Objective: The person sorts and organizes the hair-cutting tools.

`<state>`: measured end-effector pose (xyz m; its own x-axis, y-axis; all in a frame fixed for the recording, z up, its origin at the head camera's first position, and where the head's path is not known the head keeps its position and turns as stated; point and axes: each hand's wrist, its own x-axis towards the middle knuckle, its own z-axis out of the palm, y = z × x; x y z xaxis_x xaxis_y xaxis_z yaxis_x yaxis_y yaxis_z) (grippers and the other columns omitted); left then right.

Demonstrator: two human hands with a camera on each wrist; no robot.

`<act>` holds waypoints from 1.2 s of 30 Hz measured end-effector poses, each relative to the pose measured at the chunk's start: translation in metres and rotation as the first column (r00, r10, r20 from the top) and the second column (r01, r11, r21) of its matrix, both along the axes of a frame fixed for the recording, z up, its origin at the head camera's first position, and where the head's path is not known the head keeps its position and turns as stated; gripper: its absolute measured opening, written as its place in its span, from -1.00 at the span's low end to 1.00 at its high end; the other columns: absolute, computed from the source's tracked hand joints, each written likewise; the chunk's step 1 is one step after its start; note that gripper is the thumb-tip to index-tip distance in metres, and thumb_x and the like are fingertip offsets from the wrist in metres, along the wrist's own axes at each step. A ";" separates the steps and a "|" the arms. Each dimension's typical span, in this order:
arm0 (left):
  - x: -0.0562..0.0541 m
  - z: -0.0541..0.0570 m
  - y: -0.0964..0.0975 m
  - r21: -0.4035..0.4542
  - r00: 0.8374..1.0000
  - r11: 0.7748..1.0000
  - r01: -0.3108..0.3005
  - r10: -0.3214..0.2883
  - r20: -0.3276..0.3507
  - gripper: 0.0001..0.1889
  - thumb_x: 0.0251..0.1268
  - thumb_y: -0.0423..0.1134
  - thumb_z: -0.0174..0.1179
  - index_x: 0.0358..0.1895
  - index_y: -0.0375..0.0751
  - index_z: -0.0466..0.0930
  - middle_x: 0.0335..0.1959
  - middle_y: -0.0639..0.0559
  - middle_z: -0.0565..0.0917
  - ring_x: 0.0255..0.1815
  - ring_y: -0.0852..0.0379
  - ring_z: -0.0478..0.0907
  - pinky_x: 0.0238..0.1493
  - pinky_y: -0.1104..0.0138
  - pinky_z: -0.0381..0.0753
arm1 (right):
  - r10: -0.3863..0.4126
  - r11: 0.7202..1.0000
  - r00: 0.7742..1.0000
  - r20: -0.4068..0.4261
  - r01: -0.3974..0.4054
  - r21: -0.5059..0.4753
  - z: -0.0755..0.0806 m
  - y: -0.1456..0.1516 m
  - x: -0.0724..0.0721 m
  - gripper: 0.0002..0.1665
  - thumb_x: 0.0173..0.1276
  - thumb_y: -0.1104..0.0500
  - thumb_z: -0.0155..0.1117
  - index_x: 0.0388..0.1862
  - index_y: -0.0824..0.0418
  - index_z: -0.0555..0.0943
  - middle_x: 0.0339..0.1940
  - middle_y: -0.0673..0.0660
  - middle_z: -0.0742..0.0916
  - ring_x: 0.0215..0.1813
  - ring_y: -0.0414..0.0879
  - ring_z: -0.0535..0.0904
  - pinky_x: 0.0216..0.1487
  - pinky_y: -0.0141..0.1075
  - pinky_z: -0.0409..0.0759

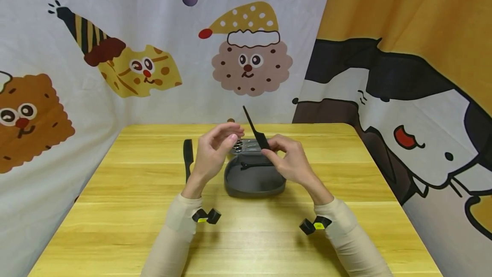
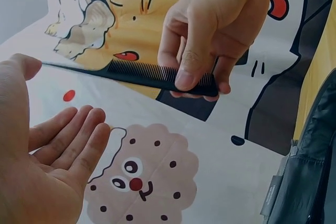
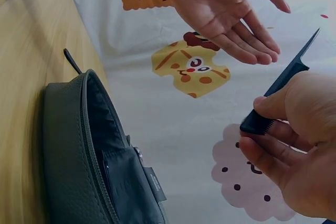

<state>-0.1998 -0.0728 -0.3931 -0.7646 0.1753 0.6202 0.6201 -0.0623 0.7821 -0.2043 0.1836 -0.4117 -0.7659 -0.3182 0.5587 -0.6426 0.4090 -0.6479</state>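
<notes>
My right hand (image 1: 290, 157) pinches a black rat-tail comb (image 1: 254, 129) by its toothed end, thumb on one side and fingers on the other. The comb's thin tail points up and to the left. Across from it, my left hand (image 1: 213, 151) is raised with its fingers extended and nothing in them; the palm shows in the left wrist view. Below both hands an unzipped grey case (image 1: 255, 187) lies on the table. A dark slim clip-like item (image 1: 255, 165) rests in its near half, and shiny metal tools (image 1: 238, 145) sit in the far half.
A second black comb (image 1: 188, 153) lies on the wooden table (image 1: 115, 225), left of the case and partly hidden by my left wrist. Behind the table's far edge hangs a cartoon-printed curtain (image 1: 153, 20). A zipper pull (image 3: 72, 61) sticks out from the case.
</notes>
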 end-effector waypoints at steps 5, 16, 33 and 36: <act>-0.001 0.001 -0.004 0.021 1.000 1.000 -0.010 0.010 -0.019 -0.60 0.63 -0.36 0.10 0.31 -0.61 0.64 0.17 -0.58 0.78 0.16 0.28 0.82 0.31 0.25 0.86 | -0.096 0.995 0.973 -0.208 0.100 0.007 0.002 0.005 -0.005 -0.85 0.40 0.44 0.60 -0.16 0.24 0.84 -0.22 0.16 0.88 -0.24 -0.03 0.84 -0.12 -0.09 0.89; 0.004 0.010 -0.021 -0.022 0.992 0.993 -0.117 0.116 -0.057 -0.63 0.65 -0.36 0.10 0.29 -0.52 0.70 0.18 -0.46 0.81 0.16 0.18 0.81 0.31 0.40 0.79 | -0.178 0.979 0.872 -0.455 0.204 0.009 0.006 0.019 -0.016 -0.96 0.53 0.41 0.51 -0.13 0.37 0.86 -0.21 0.29 0.86 -0.19 0.16 0.86 -0.17 0.02 0.86; 0.010 0.020 -0.022 -0.177 0.946 0.944 -0.278 0.237 -0.223 -0.64 0.58 -0.28 0.26 0.27 -0.38 0.77 0.14 -0.27 0.88 0.16 -0.24 0.85 0.37 0.42 0.77 | -0.157 0.932 0.731 -0.664 0.331 0.144 0.007 0.023 -0.016 -0.85 0.46 0.54 0.46 -0.08 0.41 0.85 -0.11 0.33 0.80 -0.11 0.24 0.75 -0.10 0.05 0.86; 0.010 0.020 -0.021 -0.259 0.915 0.904 -0.341 0.255 -0.314 -0.64 0.53 -0.29 0.39 0.26 -0.36 0.78 0.15 -0.23 0.89 0.20 -0.18 0.85 0.39 0.22 0.81 | -0.147 0.930 0.698 -0.700 0.339 0.142 0.007 0.023 -0.017 -0.78 0.39 0.59 0.49 -0.08 0.40 0.85 -0.12 0.32 0.79 -0.12 0.22 0.73 -0.15 0.03 0.84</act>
